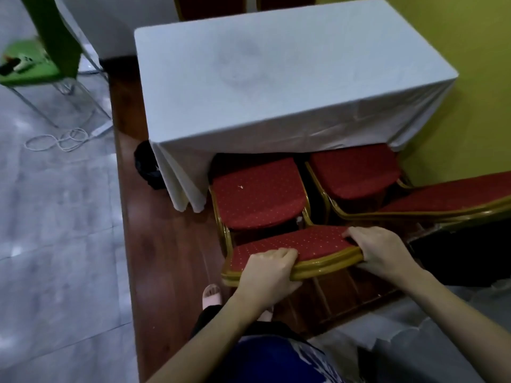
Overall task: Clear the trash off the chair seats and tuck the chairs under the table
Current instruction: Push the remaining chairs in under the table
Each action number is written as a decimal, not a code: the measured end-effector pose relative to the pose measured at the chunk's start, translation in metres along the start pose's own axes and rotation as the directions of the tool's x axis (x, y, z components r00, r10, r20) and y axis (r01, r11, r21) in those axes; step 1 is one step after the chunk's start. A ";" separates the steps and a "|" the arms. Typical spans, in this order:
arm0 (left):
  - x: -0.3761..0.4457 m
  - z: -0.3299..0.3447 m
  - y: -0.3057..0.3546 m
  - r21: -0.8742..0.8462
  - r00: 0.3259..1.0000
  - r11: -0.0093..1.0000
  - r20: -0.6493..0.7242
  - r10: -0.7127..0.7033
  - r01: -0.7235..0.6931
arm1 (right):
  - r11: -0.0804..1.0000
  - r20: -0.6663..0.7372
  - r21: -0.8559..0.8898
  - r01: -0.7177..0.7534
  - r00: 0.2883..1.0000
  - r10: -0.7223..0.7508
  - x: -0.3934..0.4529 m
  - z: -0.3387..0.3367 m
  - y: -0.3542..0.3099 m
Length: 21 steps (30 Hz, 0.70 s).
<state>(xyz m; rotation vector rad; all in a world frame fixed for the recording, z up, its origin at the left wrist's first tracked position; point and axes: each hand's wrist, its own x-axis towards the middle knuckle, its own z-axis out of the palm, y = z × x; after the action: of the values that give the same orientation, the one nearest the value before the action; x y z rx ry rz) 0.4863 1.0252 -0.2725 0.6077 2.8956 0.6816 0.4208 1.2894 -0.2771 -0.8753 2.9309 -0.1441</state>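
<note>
Both hands grip the gold-framed top of the near chair's backrest [293, 251]: the left hand [266, 269] has its fingers [279, 254] curled over the red padding, and the right hand [378, 248] is wrapped around the right corner. This chair's red seat [257, 194] sits partly under the white-draped desk [276, 78], with one small pale scrap [241, 186] on it. A second red chair [354, 172] stands just beside it on the right, also partly under the cloth.

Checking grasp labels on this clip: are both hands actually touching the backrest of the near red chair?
Touching. The head view shows the left hand and right hand both wrapped over the top edge of the chair backrest, fingers on the red fabric, no gap.
</note>
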 end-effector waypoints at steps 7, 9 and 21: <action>0.044 -0.016 -0.019 0.014 0.998 0.998 0.039 -0.058 0.058 | 0.998 0.032 0.013 -0.068 0.997 0.067 0.045 -0.009 0.015; 0.057 -0.018 -0.027 0.021 0.998 0.998 0.037 -0.060 0.059 | 0.997 0.020 0.027 -0.074 0.997 0.074 0.057 -0.014 0.018; 0.117 -0.037 -0.065 0.069 0.978 0.976 -0.039 -0.206 0.209 | 0.980 0.080 0.063 -0.188 0.980 0.182 0.135 -0.024 0.035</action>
<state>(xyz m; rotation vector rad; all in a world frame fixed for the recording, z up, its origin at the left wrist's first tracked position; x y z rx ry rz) 0.3491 1.0042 -0.2700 0.2964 2.9669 0.5644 0.2864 1.2456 -0.2635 -0.5813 2.8991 -0.1968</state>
